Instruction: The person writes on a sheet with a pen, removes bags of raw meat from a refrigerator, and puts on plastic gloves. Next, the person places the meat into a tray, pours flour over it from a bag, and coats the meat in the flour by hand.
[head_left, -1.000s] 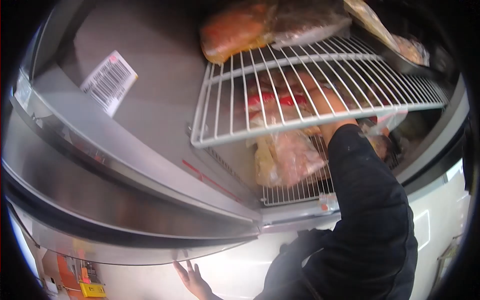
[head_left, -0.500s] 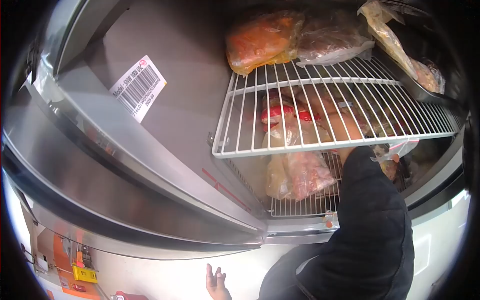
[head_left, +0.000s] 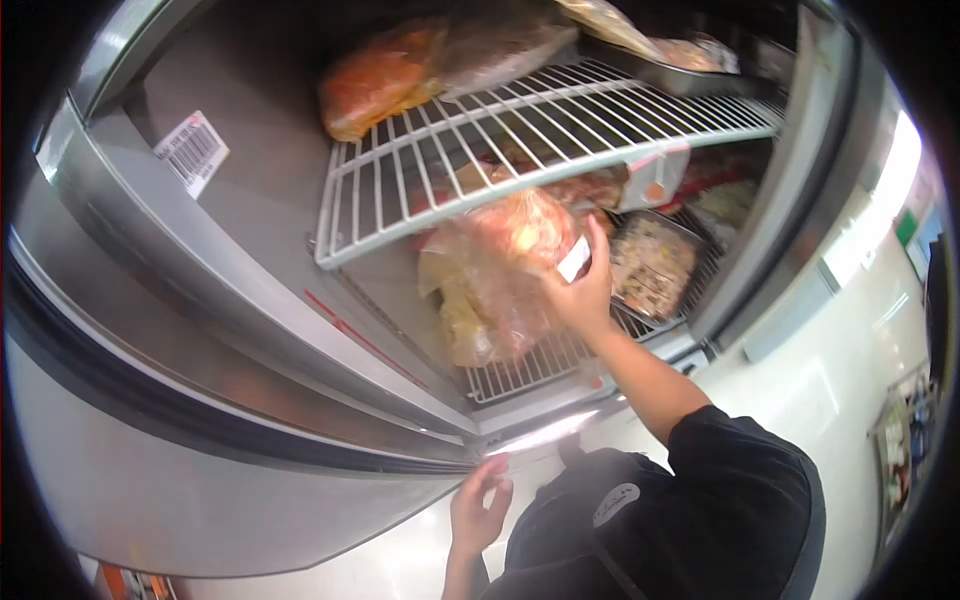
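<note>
We have our right hand (head_left: 588, 285) near the centre of the frame, closed partway around 1 plastic bag of reddish food (head_left: 525, 228). Its fingers curl at the bag's right side, against a white label (head_left: 574, 259). We see this bag just beneath the front rail of the upper wire shelf (head_left: 540, 179), in front of a pale bag (head_left: 475, 315) that lies to its lower left; where the 2 bags meet is too blurred for us to make out.

Our left hand (head_left: 478, 512) is at the bottom centre, partly open, with the fingers loosely bent and nothing in its grasp. Its fingertips are by the edge of the steel door (head_left: 250, 480); we cannot tell whether they touch it.

To the right of our right hand, 1 tray of chopped food (head_left: 655, 265) sits at a tilt in the frame, over the bars of the lower wire shelf (head_left: 525, 368). On the upper shelf, we see 1 orange bag (head_left: 380, 80) at the upper left of the bars, 1 clear bag with darker contents (head_left: 505, 55) beside it, and 1 metal pan (head_left: 690, 82) farther right. A barcode sticker (head_left: 192, 152) is on the inner wall, in the upper left of the frame.
</note>
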